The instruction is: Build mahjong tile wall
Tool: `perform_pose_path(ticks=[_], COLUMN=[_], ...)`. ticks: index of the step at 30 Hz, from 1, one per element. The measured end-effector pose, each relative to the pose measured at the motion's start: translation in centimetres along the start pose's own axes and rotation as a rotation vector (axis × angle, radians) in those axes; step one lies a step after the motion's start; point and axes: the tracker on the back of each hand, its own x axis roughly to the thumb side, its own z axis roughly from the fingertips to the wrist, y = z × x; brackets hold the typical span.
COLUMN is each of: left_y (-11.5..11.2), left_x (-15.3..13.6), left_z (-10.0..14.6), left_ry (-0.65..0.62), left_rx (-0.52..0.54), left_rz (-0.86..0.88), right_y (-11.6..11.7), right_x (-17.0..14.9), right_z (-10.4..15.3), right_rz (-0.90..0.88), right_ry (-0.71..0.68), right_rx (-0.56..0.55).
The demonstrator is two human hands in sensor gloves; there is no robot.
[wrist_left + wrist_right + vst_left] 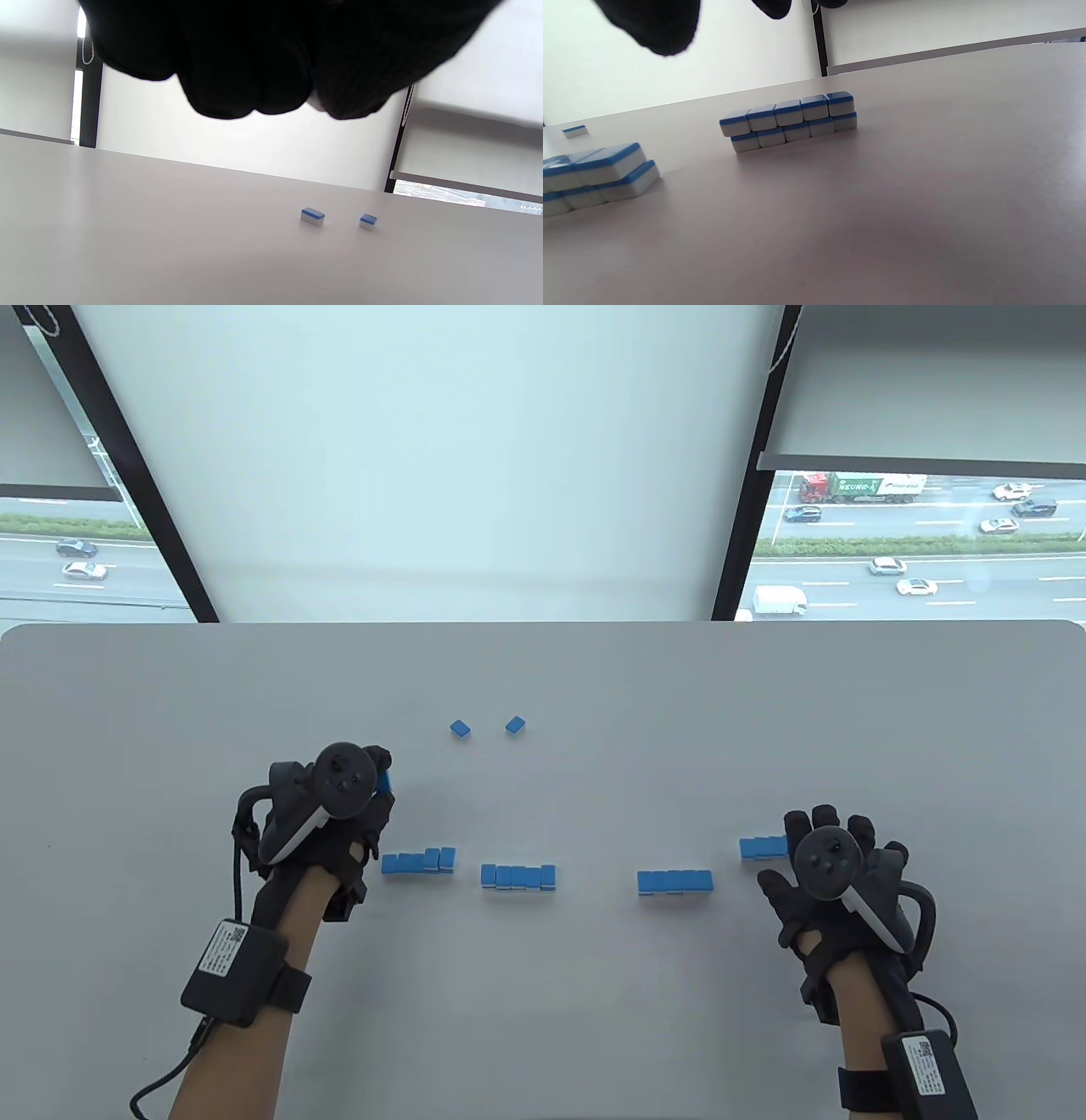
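Your left hand curls its fingers around one blue tile, carrying it toward the counter's near edge, where four wall segments sit gapped. Your right hand hovers spread, empty. Two loose tiles wait mid-counter.

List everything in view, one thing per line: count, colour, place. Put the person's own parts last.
Loose tiles: two, blue backs on white, lying apart at the far middle of the table.
Wall segments: four short rows, blue and white, in a broken line across the near table; the right wrist view shows two of them stacked two high.
Held tile: one, blue, at the left hand's fingertips, mostly hidden.
Table: one, pale grey.
Window blinds: white, behind the table; road with cars beyond.
Left hand: black glove with tracker, fingers curled round the held tile.
Right hand: black glove with tracker, fingers spread, beside the rightmost segment.
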Motion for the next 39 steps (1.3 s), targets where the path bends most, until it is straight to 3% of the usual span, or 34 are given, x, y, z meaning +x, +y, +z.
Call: perform_pose_path(ticks=[5,11,20,39], left_y=[-2.3,-5.3,-7.7,-8.2], left_x=[0.5,0.8,1.5,1.7], left_z=[2.5,2.6,2.2,2.3], left_ry=[-0.064,-0.099,-0.126,-0.129], left_rx=[0.103,-0.061,-0.155,-0.218], left_rz=[-0.073,-0.109,-0.164,-0.175], right_y=[0.3,0.6,0.7,0.7], right_x=[-0.2,0.0,0.0,0.2], right_z=[-0.1,-0.4,-0.3,-0.2], right_rz=[0.006,0.031,0.046,0.055], right_ry=[0.013,0.020,0.028,0.027], right_rx=[0.008,0.014,0.018,0.026])
